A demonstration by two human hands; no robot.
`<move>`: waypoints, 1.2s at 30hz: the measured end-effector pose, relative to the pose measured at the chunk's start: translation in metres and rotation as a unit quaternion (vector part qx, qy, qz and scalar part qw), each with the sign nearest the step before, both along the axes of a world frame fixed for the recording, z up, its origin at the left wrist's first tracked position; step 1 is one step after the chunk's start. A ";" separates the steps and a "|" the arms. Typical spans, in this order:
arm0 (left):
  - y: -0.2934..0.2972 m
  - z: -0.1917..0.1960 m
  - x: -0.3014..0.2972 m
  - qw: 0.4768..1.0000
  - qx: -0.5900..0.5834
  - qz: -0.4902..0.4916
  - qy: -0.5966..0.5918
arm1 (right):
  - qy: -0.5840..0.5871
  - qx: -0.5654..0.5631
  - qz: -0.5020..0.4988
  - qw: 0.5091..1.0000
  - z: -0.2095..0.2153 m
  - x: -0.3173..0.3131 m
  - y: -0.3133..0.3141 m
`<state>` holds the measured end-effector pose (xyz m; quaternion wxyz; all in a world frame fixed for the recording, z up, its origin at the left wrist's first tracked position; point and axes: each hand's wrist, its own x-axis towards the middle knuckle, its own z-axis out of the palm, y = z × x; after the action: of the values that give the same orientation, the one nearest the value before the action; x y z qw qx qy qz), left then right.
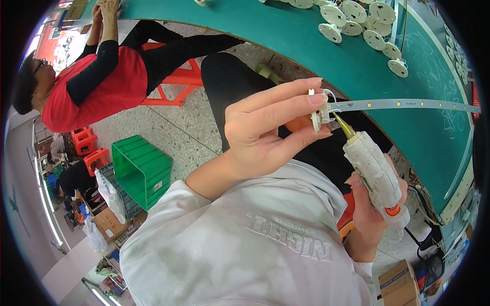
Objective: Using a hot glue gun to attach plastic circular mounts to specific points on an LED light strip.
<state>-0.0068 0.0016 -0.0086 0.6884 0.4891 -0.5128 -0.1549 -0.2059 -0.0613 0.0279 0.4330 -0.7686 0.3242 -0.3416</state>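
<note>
Between the thumb and fingers of my left hand (265,125) is a small white round disc (315,121), held edge-on. Thin white wires (333,97) run from it to the end of a pale LED strip (408,104), which stretches off to the right above the table. My right hand (368,211) is wrapped round a white hot glue gun (375,168) with an orange part near its rear. Its brass nozzle (344,125) points up and left, with the tip at or very near the wired end of the strip; contact is unclear.
Several white discs (352,28) lie on the green table (286,35) beyond my hands. At left, a person in a red top (102,97) sits with hands over the table. A green crate (143,171), red stools (97,159) and cardboard boxes (400,285) stand on the floor.
</note>
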 end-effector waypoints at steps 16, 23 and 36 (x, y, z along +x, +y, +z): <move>0.004 0.011 -0.001 0.987 0.038 -0.081 0.131 | 0.079 -0.045 0.137 0.986 -0.008 -0.028 -0.004; 0.003 0.009 -0.007 0.916 0.069 -0.137 0.372 | 0.096 -0.023 0.173 0.980 0.003 -0.016 -0.015; 0.002 0.010 -0.001 0.833 0.130 -0.231 0.485 | -0.035 -0.003 0.009 0.999 -0.004 0.002 -0.004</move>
<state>-0.0081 0.0034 0.0018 0.7228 0.3038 -0.1860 -0.5922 -0.2039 -0.0651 0.0238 0.4451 -0.7603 0.3008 -0.3650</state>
